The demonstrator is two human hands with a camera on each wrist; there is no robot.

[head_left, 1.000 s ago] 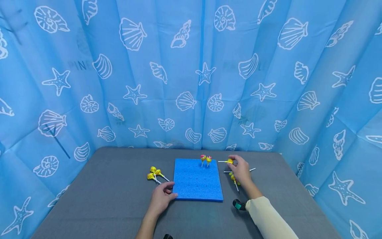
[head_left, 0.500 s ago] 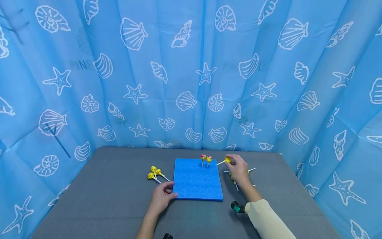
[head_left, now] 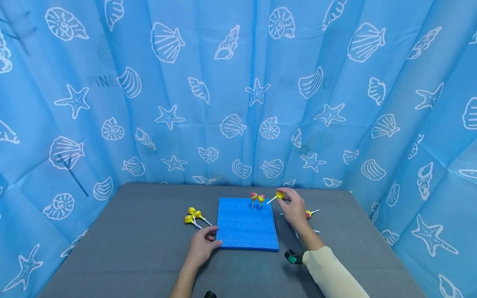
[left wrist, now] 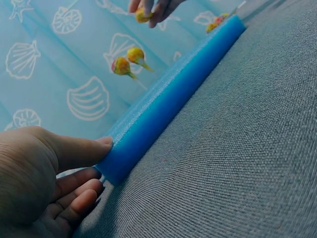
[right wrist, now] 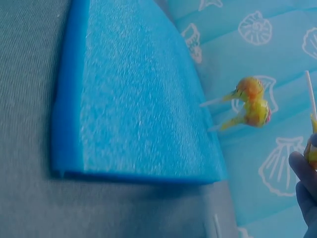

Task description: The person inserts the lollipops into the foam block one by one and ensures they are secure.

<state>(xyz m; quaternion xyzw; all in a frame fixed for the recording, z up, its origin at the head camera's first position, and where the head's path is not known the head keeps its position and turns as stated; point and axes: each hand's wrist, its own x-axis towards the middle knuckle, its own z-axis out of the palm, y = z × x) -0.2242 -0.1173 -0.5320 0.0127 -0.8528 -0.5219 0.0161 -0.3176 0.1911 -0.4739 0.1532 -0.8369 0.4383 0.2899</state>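
In the head view, the blue foam board [head_left: 246, 236] lies flat on the grey-covered table [head_left: 149, 248], and I have my left hand [head_left: 201, 246] at its near left corner, thumb and index finger touching the edge without clasping it. My right hand [head_left: 293, 207] pinches a yellow-wrapped lollipop [head_left: 279, 195] by its head near the board's far right corner; the white stick slants down toward the board, and I can't tell whether its tip touches. Two upright lollipops [head_left: 261, 198] with red and yellow wrappers stand in the board near that same corner. Left of the board lie three yellow lollipops [head_left: 189, 219] in a bunch; right of it are more loose lollipops [head_left: 308, 214], partly hidden by my right arm. Behind the board hangs a blue seashell-print curtain [head_left: 231, 99], with faint letters reading "PINE" to the left and fainter lettering to the right that I can't fully make out. In the left wrist view, my thumb rests on the board's corner, my other fingers loosely bent just beside it; the held lollipop appears above the board. In the right wrist view, the pair stands at the board's far edge, while the held lollipop and my fingertips sit beyond it, cut by the frame. Any print on the wrappers is too small to read.
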